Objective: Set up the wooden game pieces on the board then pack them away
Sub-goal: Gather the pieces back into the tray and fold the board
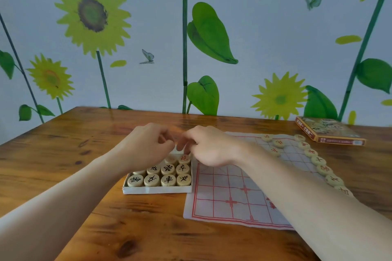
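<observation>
both hands meet over the far end of a shallow white box (158,190) that sits on a wooden table (63,154), just at 9 o'clock of the white board sheet (229,197) with its red grid. the left hand (146,146) has its fingers curled in toward the thumb; whether it pinches a piece i cannot tell, the fingertips are blurred. the right hand (210,148) crosses in from 3 o'clock, fingers bent downward over the box's far right corner, just above a red-marked piece (184,158); a grip cannot be made out either. the box holds rows of round wooden pieces (168,179), mostly with black characters, lying flat and touching one another. along the board's 2 o'clock edge runs a line of red-lettered pieces (310,152). a flat printed box lid (328,131) lies well apart at 2 o'clock on the table. sunflower wallpaper (91,12) fills the background.
</observation>
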